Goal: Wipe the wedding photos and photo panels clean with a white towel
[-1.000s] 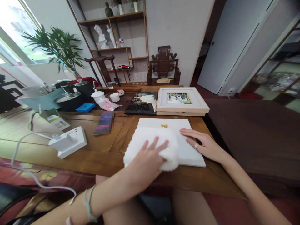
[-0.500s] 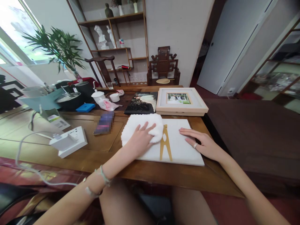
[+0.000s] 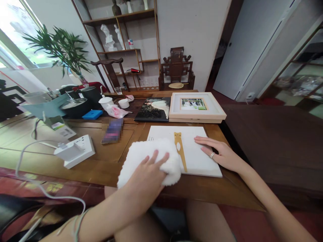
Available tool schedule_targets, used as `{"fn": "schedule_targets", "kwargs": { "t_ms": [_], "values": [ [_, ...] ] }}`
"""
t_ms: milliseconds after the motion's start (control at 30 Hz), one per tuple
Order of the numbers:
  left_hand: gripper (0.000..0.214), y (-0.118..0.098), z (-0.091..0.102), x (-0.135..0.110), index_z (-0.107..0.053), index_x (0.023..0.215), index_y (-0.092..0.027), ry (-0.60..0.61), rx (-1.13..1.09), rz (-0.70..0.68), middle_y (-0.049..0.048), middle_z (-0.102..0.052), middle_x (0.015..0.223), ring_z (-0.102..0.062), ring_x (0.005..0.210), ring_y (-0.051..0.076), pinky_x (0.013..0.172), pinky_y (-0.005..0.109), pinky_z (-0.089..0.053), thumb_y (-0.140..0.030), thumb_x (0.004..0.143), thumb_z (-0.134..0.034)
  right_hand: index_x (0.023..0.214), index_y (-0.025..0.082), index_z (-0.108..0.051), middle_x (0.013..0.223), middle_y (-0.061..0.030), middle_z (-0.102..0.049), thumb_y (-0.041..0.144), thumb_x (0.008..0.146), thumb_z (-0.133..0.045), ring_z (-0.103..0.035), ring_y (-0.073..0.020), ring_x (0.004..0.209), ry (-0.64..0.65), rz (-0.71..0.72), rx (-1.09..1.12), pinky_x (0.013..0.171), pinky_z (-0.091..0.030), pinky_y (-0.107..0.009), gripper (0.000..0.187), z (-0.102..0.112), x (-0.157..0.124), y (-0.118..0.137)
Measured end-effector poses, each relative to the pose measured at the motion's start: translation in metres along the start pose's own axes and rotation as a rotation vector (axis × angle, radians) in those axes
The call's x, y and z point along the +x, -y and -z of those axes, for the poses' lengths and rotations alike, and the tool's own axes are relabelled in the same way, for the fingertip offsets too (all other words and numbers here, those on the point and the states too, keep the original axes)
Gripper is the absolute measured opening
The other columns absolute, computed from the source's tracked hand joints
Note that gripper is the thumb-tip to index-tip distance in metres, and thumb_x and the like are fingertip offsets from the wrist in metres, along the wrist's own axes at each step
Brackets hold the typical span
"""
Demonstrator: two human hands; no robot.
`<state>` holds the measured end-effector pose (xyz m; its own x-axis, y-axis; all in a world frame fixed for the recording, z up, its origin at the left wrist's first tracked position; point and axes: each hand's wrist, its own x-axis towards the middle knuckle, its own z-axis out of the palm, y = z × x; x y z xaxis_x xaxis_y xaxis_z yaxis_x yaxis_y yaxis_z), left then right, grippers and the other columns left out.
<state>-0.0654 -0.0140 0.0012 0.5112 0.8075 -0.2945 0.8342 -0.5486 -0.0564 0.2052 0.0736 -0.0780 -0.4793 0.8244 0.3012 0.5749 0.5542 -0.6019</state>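
Observation:
My left hand (image 3: 150,179) presses on a fluffy white cloth (image 3: 136,156), its fingers spread and partly sunk into the pile. The cloth bunches beside the index finger. It covers the near left part of a flat white board (image 3: 193,148) and hangs past the table's front edge. On the board is a gold long-legged shape (image 3: 178,143), part of it under the cloth. Small dark print shows at the board's upper left. My right hand (image 3: 222,153), with a ring on one finger, lies open on the board's right side, fingers stretched out.
Behind the board lie a framed photo (image 3: 199,116) and a dark picture panel (image 3: 151,112). Leftward are a phone (image 3: 112,131), a white power strip (image 3: 75,153) with a cable, a blue box (image 3: 92,114) and white cups. The wooden table's (image 3: 234,188) front edge runs before my legs.
My left hand has pulled the cloth toward me and slightly left, baring the board's upper left with its print. My right hand stays on the board. The view has shifted slightly.

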Motion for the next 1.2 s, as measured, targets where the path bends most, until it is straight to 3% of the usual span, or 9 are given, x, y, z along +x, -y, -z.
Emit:
{"fn": "schedule_targets", "kwargs": {
  "t_ms": [100, 233, 333, 467, 600, 700, 867, 1000, 1200],
  "values": [
    [0.022, 0.026, -0.001, 0.030, -0.068, 0.099, -0.017, -0.097, -0.004, 0.017, 0.0060, -0.029, 0.150, -0.024, 0.137, 0.034, 0.106, 0.049, -0.032, -0.015, 0.085, -0.050, 0.122, 0.025, -0.059, 0.133, -0.0035, -0.056, 0.034, 0.090, -0.047, -0.049, -0.0238, 0.125, 0.005, -0.006, -0.007, 0.108, -0.038, -0.044, 0.036, 0.000, 0.000, 0.000],
    [0.030, 0.063, -0.012, 0.070, -0.063, 0.110, -0.018, -0.251, -0.086, -0.042, 0.0054, -0.025, 0.151, -0.019, 0.139, 0.031, 0.109, 0.049, -0.025, -0.031, 0.093, -0.042, 0.122, 0.025, -0.059, 0.133, -0.0037, -0.056, 0.034, 0.090, -0.046, -0.049, -0.0237, 0.125, 0.010, -0.012, -0.004, 0.108, -0.037, -0.044, 0.036, 0.001, 0.000, 0.000],
    [0.039, 0.073, -0.014, 0.086, -0.060, 0.113, -0.017, -0.318, -0.102, -0.018, 0.0080, -0.030, 0.149, -0.019, 0.139, 0.031, 0.109, 0.051, -0.024, -0.041, 0.095, -0.035, 0.123, 0.024, -0.059, 0.134, -0.0041, -0.055, 0.034, 0.091, -0.046, -0.049, -0.0232, 0.125, 0.012, -0.018, -0.009, 0.109, -0.037, -0.044, 0.036, 0.001, 0.000, 0.000],
    [0.036, 0.053, -0.006, 0.076, -0.060, 0.111, -0.017, -0.283, -0.035, -0.026, 0.0099, -0.039, 0.144, -0.029, 0.135, 0.032, 0.105, 0.052, -0.030, -0.037, 0.096, -0.035, 0.123, 0.024, -0.058, 0.134, -0.0043, -0.055, 0.034, 0.091, -0.045, -0.048, -0.0228, 0.126, 0.021, -0.013, -0.009, 0.109, -0.037, -0.044, 0.036, 0.001, 0.000, 0.000],
    [0.023, 0.015, 0.002, 0.039, -0.064, 0.105, -0.016, -0.142, 0.049, -0.029, 0.0115, -0.038, 0.144, -0.031, 0.133, 0.035, 0.102, 0.053, -0.035, -0.022, 0.089, -0.049, 0.123, 0.023, -0.058, 0.133, -0.0043, -0.056, 0.033, 0.091, -0.045, -0.049, -0.0225, 0.125, 0.015, 0.003, -0.012, 0.109, -0.036, -0.043, 0.036, 0.000, 0.000, -0.001],
    [0.023, -0.008, 0.002, 0.008, -0.066, 0.104, -0.017, -0.052, 0.039, -0.015, 0.0111, -0.035, 0.146, -0.032, 0.132, 0.038, 0.103, 0.054, -0.035, -0.021, 0.084, -0.056, 0.123, 0.025, -0.059, 0.132, -0.0035, -0.057, 0.033, 0.090, -0.047, -0.050, -0.0231, 0.124, 0.002, 0.005, -0.002, 0.108, -0.037, -0.043, 0.036, 0.000, 0.000, -0.001],
    [0.027, -0.020, 0.002, -0.017, -0.065, 0.108, -0.018, -0.022, -0.002, -0.063, 0.0104, -0.032, 0.148, -0.028, 0.134, 0.038, 0.106, 0.052, -0.032, -0.021, 0.082, -0.058, 0.122, 0.026, -0.059, 0.132, -0.0032, -0.057, 0.033, 0.090, -0.048, -0.050, -0.0241, 0.124, 0.002, 0.001, 0.023, 0.108, -0.037, -0.046, 0.035, 0.001, 0.000, -0.002],
    [0.027, -0.010, 0.002, -0.006, -0.063, 0.110, -0.018, -0.051, -0.049, -0.061, 0.0085, -0.032, 0.148, -0.028, 0.135, 0.034, 0.106, 0.050, -0.034, -0.019, 0.087, -0.050, 0.122, 0.028, -0.060, 0.132, -0.0022, -0.057, 0.034, 0.089, -0.049, -0.049, -0.0242, 0.125, 0.026, 0.004, 0.080, 0.109, -0.036, -0.045, 0.035, 0.003, 0.000, -0.006],
    [0.029, 0.021, -0.012, 0.050, -0.061, 0.112, -0.013, -0.241, -0.057, 0.092, 0.0116, -0.027, 0.150, -0.020, 0.137, 0.039, 0.106, 0.056, -0.028, -0.023, 0.092, -0.043, 0.122, 0.028, -0.059, 0.133, -0.0021, -0.056, 0.035, 0.090, -0.049, -0.046, -0.0237, 0.128, 0.049, -0.003, 0.117, 0.110, -0.033, -0.045, 0.035, 0.004, 0.000, -0.010]
  ]
}}
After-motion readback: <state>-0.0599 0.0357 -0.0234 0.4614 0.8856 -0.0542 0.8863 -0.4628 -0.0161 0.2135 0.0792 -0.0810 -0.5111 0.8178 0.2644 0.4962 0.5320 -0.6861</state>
